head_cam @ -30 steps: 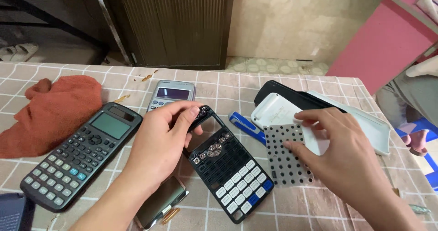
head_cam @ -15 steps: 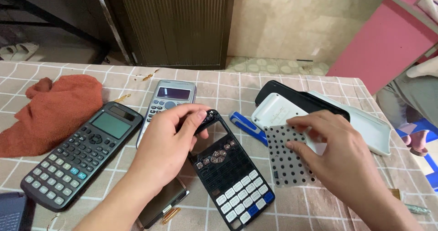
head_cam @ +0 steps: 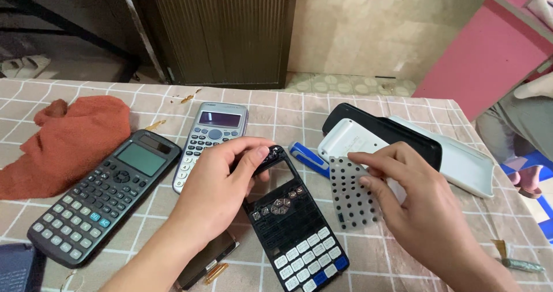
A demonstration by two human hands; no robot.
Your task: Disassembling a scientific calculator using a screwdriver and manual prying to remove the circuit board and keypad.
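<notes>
My left hand (head_cam: 222, 191) grips the top end of a black calculator front shell (head_cam: 294, 228) with an open display window and white and blue keys at its lower end. The shell lies face up on the checked tablecloth (head_cam: 403, 251). My right hand (head_cam: 415, 202) rests its fingertips on a grey rubber keypad sheet (head_cam: 349, 197) full of dark dots, just right of the shell. A dark circuit board piece (head_cam: 208, 258) lies under my left forearm.
A black calculator (head_cam: 103, 194) and a silver calculator (head_cam: 212, 137) lie to the left, beside a rust-red cloth (head_cam: 69, 142). A blue tool (head_cam: 308, 158), a white and a black calculator cover (head_cam: 386, 133) sit to the right. A person sits at the far right edge (head_cam: 518, 130).
My left hand has turned the black shell's top slightly left and shifted its grip. My right hand has slid down over the keypad sheet, which now lies closer to the shell.
</notes>
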